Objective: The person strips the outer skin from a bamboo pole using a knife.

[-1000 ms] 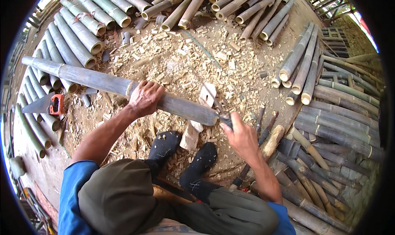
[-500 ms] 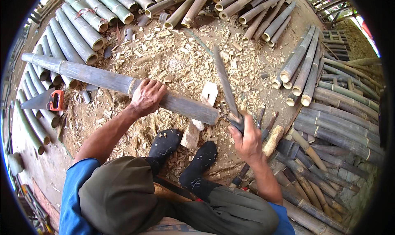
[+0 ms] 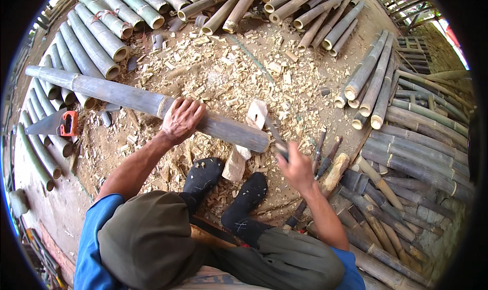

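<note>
My left hand point(image 3: 183, 120) is wrapped over a long grey bamboo pole point(image 3: 119, 101), just past one of its joints. The pole slants from the far left down to its near end in front of me, where it lies across a pale wooden block point(image 3: 235, 164). In my right hand point(image 3: 297, 168) is the dark handle of a machete point(image 3: 274, 132). Its blade sits by the pole's cut end, low and foreshortened, with the edge hard to make out. My two feet in black socks point(image 3: 250, 192) flank the block.
Pale wood chips point(image 3: 218, 71) litter the ground. An orange-handled handsaw point(image 3: 68, 123) lies across bamboo poles at the left. More poles point(image 3: 99, 41) fan out at the far left, with bundles point(image 3: 373, 84) at the right. Slim tools point(image 3: 319, 148) lie beside my right hand.
The machete has swung down from a raised, far-pointing position to beside the pole's end. My right hand has dropped slightly nearer to me. My left hand and the pole have hardly moved.
</note>
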